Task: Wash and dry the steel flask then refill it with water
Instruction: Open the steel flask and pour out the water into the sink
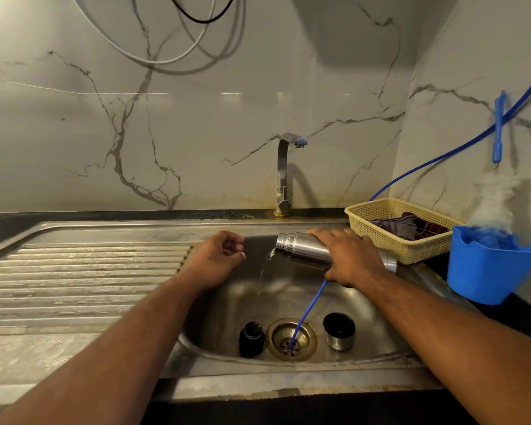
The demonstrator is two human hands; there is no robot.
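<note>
A steel flask (301,250) was held on its side over the sink basin (371,320), its open threaded mouth turned to the left and tipped a little downward. It was gripped round its middle by the right hand (347,256), with the fingers wrapped over the top of the body and the thumb tucked underneath. A thin stream of water (262,271) was seen falling from the mouth into the basin.

The left hand (218,259) was held in the air above the basin's left edge, just left of the flask's mouth and not touching it. Its fingers were loosely curled toward the palm, and nothing was held in it.

On the basin floor, a black stopper (251,338) was set left of the drain (276,338) and a steel cap (339,331) right of it, open end up. A blue tube (311,305) was run from under the right hand down into the drain. The tap (284,173) was mounted behind the basin. To the right, a cream basket (380,237) with a dark cloth (411,225) inside and a blue tub (488,271) were placed on the counter.
</note>
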